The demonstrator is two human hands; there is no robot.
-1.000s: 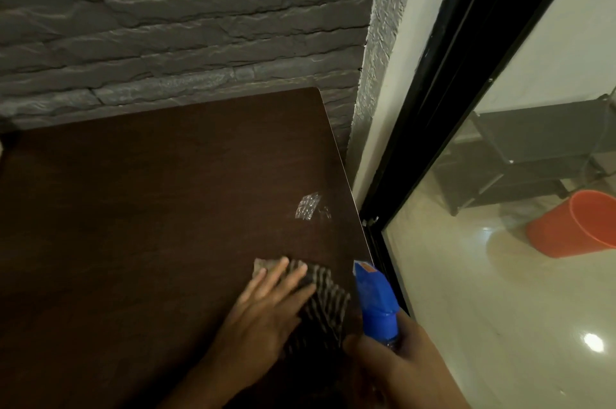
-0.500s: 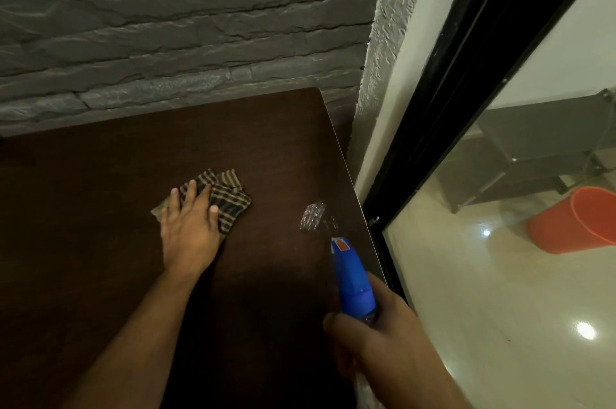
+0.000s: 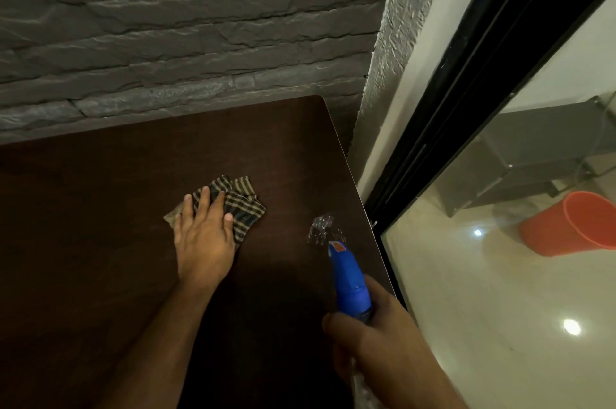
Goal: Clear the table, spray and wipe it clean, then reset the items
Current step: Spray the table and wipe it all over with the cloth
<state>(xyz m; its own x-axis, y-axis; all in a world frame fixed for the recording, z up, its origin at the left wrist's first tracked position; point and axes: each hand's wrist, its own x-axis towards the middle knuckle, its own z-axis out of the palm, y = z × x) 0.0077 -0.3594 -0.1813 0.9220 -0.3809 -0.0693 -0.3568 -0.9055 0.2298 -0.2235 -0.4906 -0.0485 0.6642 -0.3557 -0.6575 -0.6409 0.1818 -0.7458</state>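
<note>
Dark brown wood-grain table fills the lower left of the view, its far edge set against a grey stone-brick wall and its right edge running beside a black door frame. The left hand lies flat, palm down, with fingers straight and slightly spread, pressing a checked cloth onto the tabletop around its middle; the cloth is crumpled, with folds showing beyond the fingertips and to the right of the hand. The right hand is at the near right, fingers and thumb curled round the neck of a spray bottle; the blue spray head points towards the far side, and the clear body of the bottle shows below the hand at the bottom edge of the view. Whether a finger sits on the trigger cannot be told. Just beyond the nozzle a small wet patch glistens on the table, close to the right edge and well apart from the cloth. To the right, past the glass, a glossy pale floor reflects light spots; an orange bucket lies tilted on it, near a grey stepped structure.
</note>
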